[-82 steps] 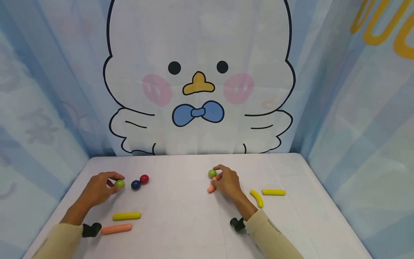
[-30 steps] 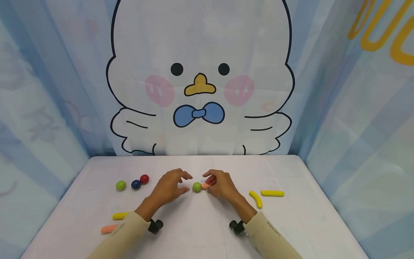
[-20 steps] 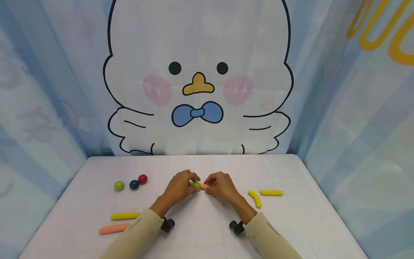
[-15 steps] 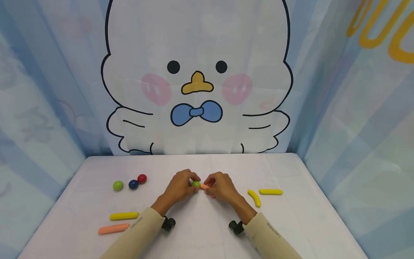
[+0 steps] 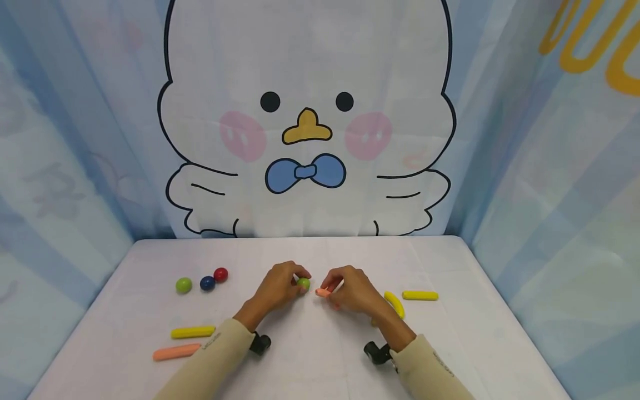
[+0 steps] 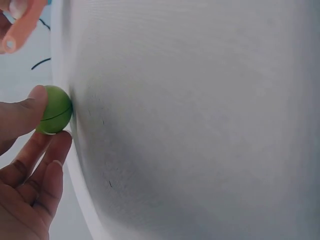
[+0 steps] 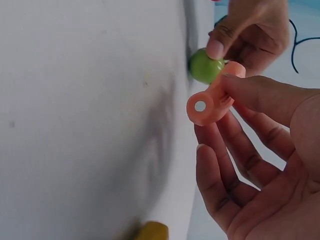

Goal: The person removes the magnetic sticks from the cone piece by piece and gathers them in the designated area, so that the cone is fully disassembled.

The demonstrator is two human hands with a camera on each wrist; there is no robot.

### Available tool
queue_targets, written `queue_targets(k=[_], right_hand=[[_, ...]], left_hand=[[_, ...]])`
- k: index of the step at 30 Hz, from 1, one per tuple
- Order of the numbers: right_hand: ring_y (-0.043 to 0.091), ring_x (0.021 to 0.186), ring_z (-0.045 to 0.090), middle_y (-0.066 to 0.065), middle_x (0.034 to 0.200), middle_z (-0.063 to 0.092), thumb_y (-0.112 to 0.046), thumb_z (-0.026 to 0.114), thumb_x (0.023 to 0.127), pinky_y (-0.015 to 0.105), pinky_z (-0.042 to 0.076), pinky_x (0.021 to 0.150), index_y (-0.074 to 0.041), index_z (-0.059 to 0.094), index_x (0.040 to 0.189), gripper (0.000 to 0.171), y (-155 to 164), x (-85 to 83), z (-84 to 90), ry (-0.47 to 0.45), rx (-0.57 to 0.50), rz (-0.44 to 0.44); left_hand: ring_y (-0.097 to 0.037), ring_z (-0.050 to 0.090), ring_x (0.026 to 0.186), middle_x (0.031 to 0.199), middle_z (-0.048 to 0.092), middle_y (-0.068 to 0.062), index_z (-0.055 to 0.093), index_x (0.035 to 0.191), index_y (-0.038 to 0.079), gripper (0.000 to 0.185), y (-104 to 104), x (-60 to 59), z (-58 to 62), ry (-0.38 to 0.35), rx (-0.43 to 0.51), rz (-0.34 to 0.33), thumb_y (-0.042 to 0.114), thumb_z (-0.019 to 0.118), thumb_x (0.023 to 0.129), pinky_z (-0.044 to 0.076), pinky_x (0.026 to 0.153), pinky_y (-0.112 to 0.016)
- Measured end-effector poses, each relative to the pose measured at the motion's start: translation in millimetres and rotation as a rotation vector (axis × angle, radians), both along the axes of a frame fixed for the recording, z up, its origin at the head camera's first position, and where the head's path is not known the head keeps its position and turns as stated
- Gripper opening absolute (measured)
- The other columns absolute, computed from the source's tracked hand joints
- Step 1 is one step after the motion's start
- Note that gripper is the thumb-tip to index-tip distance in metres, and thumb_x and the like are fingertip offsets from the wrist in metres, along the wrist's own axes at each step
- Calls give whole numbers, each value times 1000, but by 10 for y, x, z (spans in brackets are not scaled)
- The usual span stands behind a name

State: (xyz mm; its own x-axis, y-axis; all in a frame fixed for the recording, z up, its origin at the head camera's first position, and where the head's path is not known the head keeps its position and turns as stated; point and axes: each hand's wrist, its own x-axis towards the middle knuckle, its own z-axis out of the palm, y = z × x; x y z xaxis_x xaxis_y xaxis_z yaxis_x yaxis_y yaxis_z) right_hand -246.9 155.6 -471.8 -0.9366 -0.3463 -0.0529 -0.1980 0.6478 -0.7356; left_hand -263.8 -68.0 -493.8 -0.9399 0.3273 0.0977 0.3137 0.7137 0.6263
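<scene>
1. The left hand [image 5: 278, 289] rests near the middle of the white bench [image 5: 310, 355], and its fingers [image 6: 21, 116] pinch a green ball [image 5: 303, 284] that sits on the bench surface.
2. In the left wrist view, the thumb presses the ball from one side and the other fingers lie curled just under it.
3. The right hand [image 5: 353, 290] is just beside the left hand, and its fingers [image 7: 260, 95] are clamped on a short orange stick [image 5: 323, 292].
4. The orange stick is lifted a little off the bench, and its free end points toward the green ball; the two are near but apart in the head view.
5. In the right wrist view, the end of the orange stick [image 7: 210, 102] shows a small round hole, and the green ball [image 7: 205, 66] is just behind it.
6. On the left side of the bench there are three balls in a row: a second green ball [image 5: 183, 285], a dark blue ball [image 5: 207, 283] and a red ball [image 5: 220, 274].
7. Nearer to the person on the left lie a yellow stick [image 5: 193, 332] and a longer orange stick [image 5: 176, 352], almost parallel.
8. On the right side lie a curved yellow piece [image 5: 395, 304], partly behind the right wrist, and a straight yellow stick [image 5: 420, 295].
9. Both arms wear beige sleeves [image 5: 215, 358].
</scene>
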Motion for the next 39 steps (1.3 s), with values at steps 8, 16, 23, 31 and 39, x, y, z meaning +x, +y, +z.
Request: queue_targets(k=[8, 16, 23, 31, 39], right_hand=[[14, 76, 64, -5, 84, 71, -8, 88, 84, 31, 51, 65, -22, 78, 94, 20, 169, 54, 105, 36, 34, -122], [17, 83, 60, -6, 85, 69, -11, 90, 82, 31, 47, 67, -24, 77, 92, 21, 270, 170, 84, 36, 121, -243], [15, 80, 59, -9, 78, 70, -14, 90, 81, 31, 46, 69, -22, 75, 90, 20, 276, 282, 31, 114, 204, -274], [13, 71, 56, -7, 76, 65, -23, 89, 87, 30, 47, 64, -18, 71, 90, 19, 213, 365, -42, 171, 324, -257], [11, 70, 55, -8, 73, 63, -28, 90, 87, 28, 46, 63, -18, 73, 88, 19, 209, 396, -71, 190, 366, -250]], left_hand=[[-15, 61, 86, 102, 73, -1, 82, 109, 14, 24, 5, 14, -6, 2, 4, 20, 6, 86, 87, 52, 78, -32], [-14, 61, 85, 100, 71, 1, 82, 109, 15, 25, 16, 18, -14, 6, 7, 21, 6, 87, 86, 51, 77, -31], [-16, 63, 85, 100, 72, 0, 82, 108, 13, 25, 10, 39, -1, 29, 6, 2, 4, 87, 86, 51, 76, -31], [-18, 65, 88, 98, 71, 0, 81, 108, 12, 25, 6, 48, -6, 46, 4, -4, 3, 86, 86, 53, 79, -34], [-17, 65, 88, 98, 70, 1, 81, 109, 12, 25, 13, 53, -15, 54, -8, -8, 4, 86, 86, 54, 80, -33]])
